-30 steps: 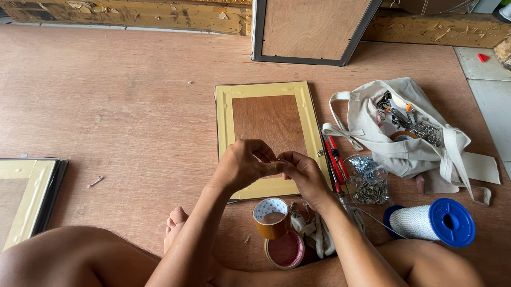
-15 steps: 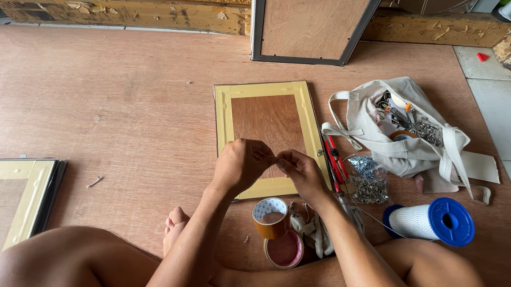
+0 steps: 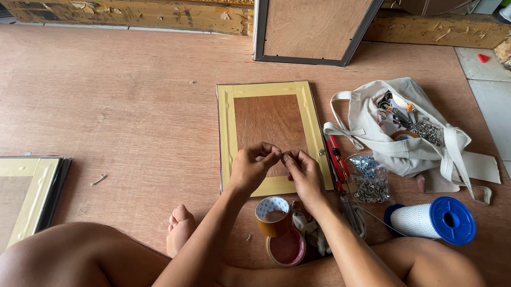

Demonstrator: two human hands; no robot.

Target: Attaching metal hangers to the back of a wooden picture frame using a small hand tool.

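The small rectangular picture frame (image 3: 271,137), face down with its brown plywood backing up and a pale yellow taped border, lies flat on the brown wooden floor (image 3: 121,92) straight ahead of the seated person. Over its lower edge the left hand (image 3: 252,166) and the right hand (image 3: 301,171) meet, fingertips pinched together on something too small to make out, perhaps a bit of wire or a small metal fitting. Against the pictures from a second and half a second ago, the hands have scarcely shifted: they hold the same spot above the frame, fingers still closed, so the fine fingerwork looks to be in progress rather than finished.

At 6 o'clock of the frame sit two rolls of brown tape (image 3: 279,229). At 3 o'clock lie red-handled tools (image 3: 337,161) and a clear bag of small metal hardware (image 3: 368,178), then an open cream cloth bag (image 3: 409,136). At 4 o'clock rests a white spool with blue ends (image 3: 433,219). Another taped frame (image 3: 6,195) lies at 8 o'clock.
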